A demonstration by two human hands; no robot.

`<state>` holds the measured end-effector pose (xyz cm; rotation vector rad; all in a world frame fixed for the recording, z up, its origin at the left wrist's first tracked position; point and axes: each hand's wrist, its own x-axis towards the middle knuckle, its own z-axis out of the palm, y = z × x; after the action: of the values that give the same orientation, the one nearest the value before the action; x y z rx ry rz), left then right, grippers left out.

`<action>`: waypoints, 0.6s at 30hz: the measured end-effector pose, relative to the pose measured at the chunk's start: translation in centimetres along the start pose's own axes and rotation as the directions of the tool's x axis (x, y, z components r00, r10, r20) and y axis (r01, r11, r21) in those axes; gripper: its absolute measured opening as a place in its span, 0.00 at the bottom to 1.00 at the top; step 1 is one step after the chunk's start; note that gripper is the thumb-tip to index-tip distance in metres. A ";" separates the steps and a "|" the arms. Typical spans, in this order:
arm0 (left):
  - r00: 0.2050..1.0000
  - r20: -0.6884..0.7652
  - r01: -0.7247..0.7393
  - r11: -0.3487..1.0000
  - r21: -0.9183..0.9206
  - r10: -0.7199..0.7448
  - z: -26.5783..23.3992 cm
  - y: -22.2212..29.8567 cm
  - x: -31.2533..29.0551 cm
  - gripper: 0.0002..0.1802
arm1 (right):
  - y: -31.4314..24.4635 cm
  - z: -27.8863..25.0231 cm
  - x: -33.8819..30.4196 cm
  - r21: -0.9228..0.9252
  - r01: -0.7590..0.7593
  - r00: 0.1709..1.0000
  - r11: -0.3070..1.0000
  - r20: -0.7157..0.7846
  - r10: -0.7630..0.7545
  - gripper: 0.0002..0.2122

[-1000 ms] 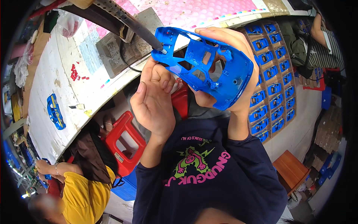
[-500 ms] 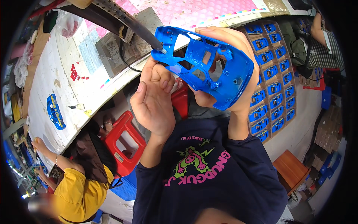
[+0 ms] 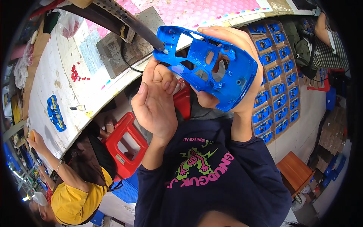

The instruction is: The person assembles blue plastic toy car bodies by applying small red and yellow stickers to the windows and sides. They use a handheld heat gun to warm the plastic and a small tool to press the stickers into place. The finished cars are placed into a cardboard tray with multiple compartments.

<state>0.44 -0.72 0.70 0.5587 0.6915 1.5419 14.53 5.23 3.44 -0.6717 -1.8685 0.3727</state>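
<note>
A blue plastic toy car body (image 3: 200, 55), hollow side facing me, is held up tilted in front of my chest. My right hand (image 3: 232, 36) wraps round its right end, fingers along the far edge and partly hidden behind the shell. My left hand (image 3: 157, 106) has its palm turned up and fingers curled, the fingertips at the shell's left corner and partly hidden under it. A dark metal rod (image 3: 145, 36) slants down from the upper left. Its pale tip meets the inside of the shell near that corner; whether it presses in I cannot tell.
On the white table (image 3: 41, 83) lie a finished-looking blue car body (image 3: 56, 113), red bits (image 3: 74, 73) and a small brush-like item (image 3: 78, 108). A metal block (image 3: 109, 56) sits below the rod. Rows of blue car bodies fill a tray (image 3: 278, 89) at right. A red stool (image 3: 126, 145) and a person in yellow (image 3: 77, 198) are at left.
My hands and the car body stay almost still, with the rod tip at the same corner. At left, the person in yellow has shifted and moved an arm slightly leftward.
</note>
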 end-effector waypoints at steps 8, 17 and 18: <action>1.000 0.021 0.010 0.998 -0.058 -0.009 -0.3 -0.1 -0.1 0.36 | -0.1 0.0 0.0 -0.018 -0.010 1.000 1.000 0.004 0.010 0.28; 0.997 -0.068 0.044 0.999 0.015 -0.043 0.0 -0.2 0.4 0.35 | 0.1 0.5 -0.2 -0.068 -0.015 1.000 0.998 -0.014 0.014 0.28; 0.995 -0.079 0.055 0.998 0.019 -0.054 -0.1 -0.3 0.5 0.35 | 0.1 0.7 -0.3 -0.074 -0.038 0.999 0.997 -0.019 0.036 0.26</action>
<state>0.53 -0.27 0.38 0.4931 0.7773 1.5133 14.00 5.19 2.88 -0.7583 -1.8625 0.3216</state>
